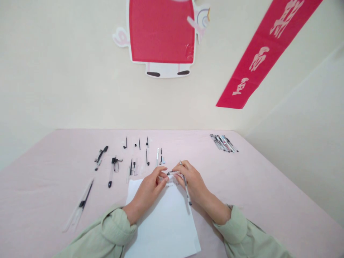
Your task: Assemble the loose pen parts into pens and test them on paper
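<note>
Both my hands meet over the top edge of a white sheet of paper [163,222] on the pink table [255,190]. My left hand [149,190] pinches a small clear pen part with a dark end [170,175] between thumb and fingers. My right hand [192,181] is closed on the same small part and also holds a pen [187,190], whose tip points back toward me. The fingertips of both hands touch around the part.
Pens and taken-apart pen pieces lie in rows beyond the paper [139,157], with more at the left [100,156] and a long clear one near the left edge [80,206]. A bundle of pens [223,142] rests at the far right. A wall with red decorations rises behind.
</note>
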A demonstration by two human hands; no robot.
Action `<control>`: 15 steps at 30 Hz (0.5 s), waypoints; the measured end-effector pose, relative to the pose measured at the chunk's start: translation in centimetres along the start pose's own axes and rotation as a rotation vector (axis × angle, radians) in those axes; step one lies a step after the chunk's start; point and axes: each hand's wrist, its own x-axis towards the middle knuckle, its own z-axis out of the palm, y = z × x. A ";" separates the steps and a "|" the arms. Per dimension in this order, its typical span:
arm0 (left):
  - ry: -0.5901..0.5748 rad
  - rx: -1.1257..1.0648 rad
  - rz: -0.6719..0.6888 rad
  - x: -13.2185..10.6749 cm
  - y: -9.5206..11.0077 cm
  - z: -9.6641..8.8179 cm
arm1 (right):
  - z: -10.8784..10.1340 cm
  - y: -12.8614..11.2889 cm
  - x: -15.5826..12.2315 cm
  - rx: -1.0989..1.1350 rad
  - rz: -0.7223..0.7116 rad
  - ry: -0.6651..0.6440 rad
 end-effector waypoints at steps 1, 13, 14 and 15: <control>-0.006 -0.003 0.006 0.0 0.1 0.0 | 0.2 -0.4 -0.1 0.012 -0.017 -0.015; -0.017 -0.099 0.027 0.1 0.3 -0.2 | 0.7 0.0 -0.1 0.333 0.020 0.041; 0.003 -0.125 0.006 0.2 0.1 -0.2 | 0.7 0.2 0.0 0.431 0.071 0.087; 0.022 -0.150 -0.017 0.3 0.0 -0.2 | 0.6 0.3 0.1 0.540 0.138 0.129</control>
